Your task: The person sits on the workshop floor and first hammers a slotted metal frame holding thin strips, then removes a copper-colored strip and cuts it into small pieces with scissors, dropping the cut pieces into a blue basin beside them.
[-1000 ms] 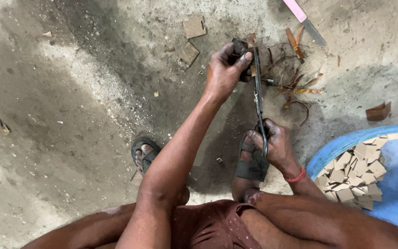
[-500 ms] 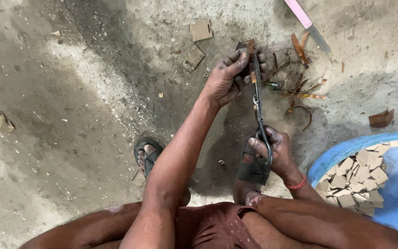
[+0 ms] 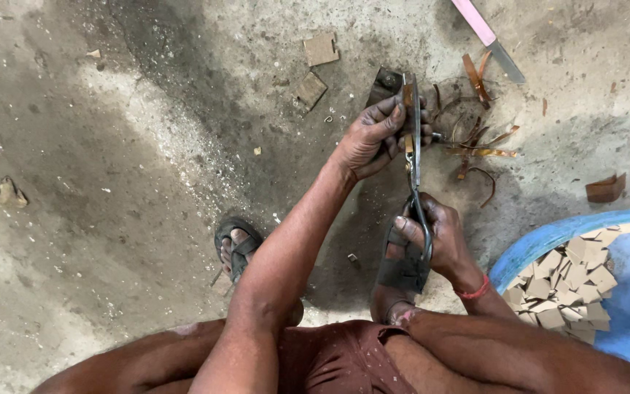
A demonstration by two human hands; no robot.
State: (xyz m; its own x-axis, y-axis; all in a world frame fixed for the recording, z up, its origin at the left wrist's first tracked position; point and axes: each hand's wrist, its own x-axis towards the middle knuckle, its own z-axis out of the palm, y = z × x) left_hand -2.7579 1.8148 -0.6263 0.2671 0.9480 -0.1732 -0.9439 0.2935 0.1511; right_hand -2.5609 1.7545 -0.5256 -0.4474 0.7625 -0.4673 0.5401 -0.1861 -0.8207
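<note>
A pair of metal shears [image 3: 413, 157] is held upright over the concrete floor [image 3: 111, 182], blades pointing away from the body. The handles are gripped by the right hand [image 3: 435, 237], whose fingers are wrapped tightly round the loops just above the right sandal [image 3: 402, 266]. A small dark metal piece [image 3: 386, 86] is pinched at the blades by the left hand [image 3: 377, 135], fingers curled closed around it and thumb pressed against the blade side. The left arm is stretched forward, nearly straight; the right forearm is bent in close to the knee, and a red band [image 3: 475, 292] is seen at its wrist.

Open room is found mainly to the left, where the floor is bare apart from a small stone [image 3: 10, 192] and the left sandal [image 3: 237, 246]. Ahead of the shears, two flat brown squares [image 3: 320, 49] are lying near each other, well apart from the hands. To the right of the blades, space is crowded by curled rusty strips [image 3: 479, 142], which lie just beside the left hand. Farther off, a knife with a pink handle [image 3: 486, 36] is lying near the top edge. At the right edge, a blue tub [image 3: 541, 237] filled with cut tan pieces [image 3: 570, 281] is set close to the right wrist, and a bent brown scrap [image 3: 607, 188] is lying beyond its rim.
</note>
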